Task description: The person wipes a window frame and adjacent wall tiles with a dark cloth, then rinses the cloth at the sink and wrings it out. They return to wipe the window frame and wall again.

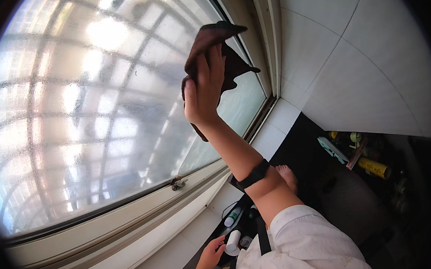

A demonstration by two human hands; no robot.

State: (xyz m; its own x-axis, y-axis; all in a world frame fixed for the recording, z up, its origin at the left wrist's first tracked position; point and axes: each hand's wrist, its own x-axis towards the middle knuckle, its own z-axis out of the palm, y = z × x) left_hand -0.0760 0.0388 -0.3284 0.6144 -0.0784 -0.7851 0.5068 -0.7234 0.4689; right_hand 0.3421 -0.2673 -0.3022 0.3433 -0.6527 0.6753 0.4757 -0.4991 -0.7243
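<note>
My right hand [204,86] is raised, its back towards me, with a dark brown cloth [208,37] under the palm and fingers. The cloth lies against the textured window pane [123,99], near the side of its frame; its corners stick out past my fingers. Low in the view, my left hand [211,251] hangs by the tiled ledge with its fingers slightly apart. It is nearest to a white cylindrical container [233,240], and I see nothing held in it.
A metal latch [179,184] juts from the lower window frame [130,208]. Bottles, one with a green label [232,216], stand below the tiled ledge [196,229]. Right, a yellow cylinder [374,167] lies among clutter beside the tiled wall [353,68]. A bare foot [286,176] rests on a dark surface.
</note>
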